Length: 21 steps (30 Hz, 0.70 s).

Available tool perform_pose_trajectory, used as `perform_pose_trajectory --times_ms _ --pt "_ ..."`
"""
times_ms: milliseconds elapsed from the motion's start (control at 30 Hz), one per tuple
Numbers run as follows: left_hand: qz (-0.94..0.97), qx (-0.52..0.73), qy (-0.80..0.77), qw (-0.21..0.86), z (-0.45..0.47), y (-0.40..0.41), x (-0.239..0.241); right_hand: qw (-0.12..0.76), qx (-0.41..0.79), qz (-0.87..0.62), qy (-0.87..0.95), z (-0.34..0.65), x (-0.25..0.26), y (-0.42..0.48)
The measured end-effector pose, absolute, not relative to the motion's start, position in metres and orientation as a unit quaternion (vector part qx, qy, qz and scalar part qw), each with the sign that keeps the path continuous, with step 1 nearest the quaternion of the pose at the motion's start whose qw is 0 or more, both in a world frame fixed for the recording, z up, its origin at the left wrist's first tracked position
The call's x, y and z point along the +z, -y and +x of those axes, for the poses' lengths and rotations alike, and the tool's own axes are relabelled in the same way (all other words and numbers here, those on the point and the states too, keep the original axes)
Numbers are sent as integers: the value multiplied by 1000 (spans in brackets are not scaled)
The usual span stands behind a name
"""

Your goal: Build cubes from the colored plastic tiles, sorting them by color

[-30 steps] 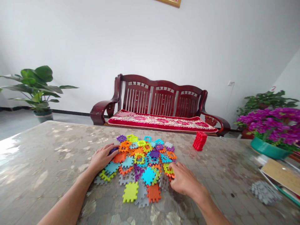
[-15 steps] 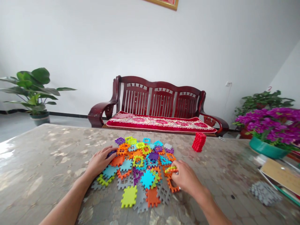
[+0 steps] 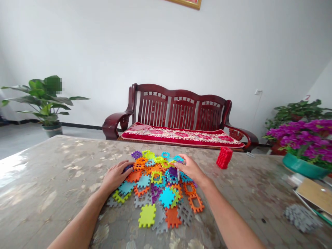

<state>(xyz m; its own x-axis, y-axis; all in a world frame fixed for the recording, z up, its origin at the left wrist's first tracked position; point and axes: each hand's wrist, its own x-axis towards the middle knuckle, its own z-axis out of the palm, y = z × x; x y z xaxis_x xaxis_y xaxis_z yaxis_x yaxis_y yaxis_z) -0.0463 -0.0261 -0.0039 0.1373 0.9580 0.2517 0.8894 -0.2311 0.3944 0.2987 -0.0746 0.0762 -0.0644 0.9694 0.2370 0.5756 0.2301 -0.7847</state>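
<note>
A heap of interlocking puzzle tiles [image 3: 147,216] in lime, orange, blue, purple and grey is spread before me. At its left edge my left hand [image 3: 116,175] rests low, its thumb and fingers around a dark purple tile [image 3: 128,168] that they partly cover. My right hand [image 3: 190,169] reaches over the upper right of the heap. Its thumb and fingertips are pinched at a yellow-green tile [image 3: 171,162], mostly hidden among its neighbours. Below that hand lie orange frame tiles [image 3: 196,203], and a bright blue tile [image 3: 167,196] sits on top near the middle.
A red stack of tiles [image 3: 224,157] stands right of the heap. Grey tiles [image 3: 302,218] are piled at the far right, near a cardboard-coloured box [image 3: 315,195] and a teal flowerpot [image 3: 302,166]. Beyond the patterned table [image 3: 64,166] is a wooden bench [image 3: 181,107].
My right hand has moved away from the orange frame tiles, up and left across the heap, carrying the yellow-green tile. My left hand stays at the purple tile. The view has shifted slightly.
</note>
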Motion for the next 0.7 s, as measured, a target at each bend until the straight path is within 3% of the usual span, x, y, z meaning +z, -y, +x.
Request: perform_pose_trajectory --times_ms 133,300,400,700 --pt "752 233 -612 75 -46 26 -5 359 153 -571 722 299 69 108" --pt "751 224 -617 77 -45 28 -3 150 210 -491 832 293 61 161" --pt "752 215 -618 80 -44 29 -1 78 216 -511 829 285 52 174" --pt "750 216 -620 81 -44 30 0 158 67 -506 845 279 42 179"
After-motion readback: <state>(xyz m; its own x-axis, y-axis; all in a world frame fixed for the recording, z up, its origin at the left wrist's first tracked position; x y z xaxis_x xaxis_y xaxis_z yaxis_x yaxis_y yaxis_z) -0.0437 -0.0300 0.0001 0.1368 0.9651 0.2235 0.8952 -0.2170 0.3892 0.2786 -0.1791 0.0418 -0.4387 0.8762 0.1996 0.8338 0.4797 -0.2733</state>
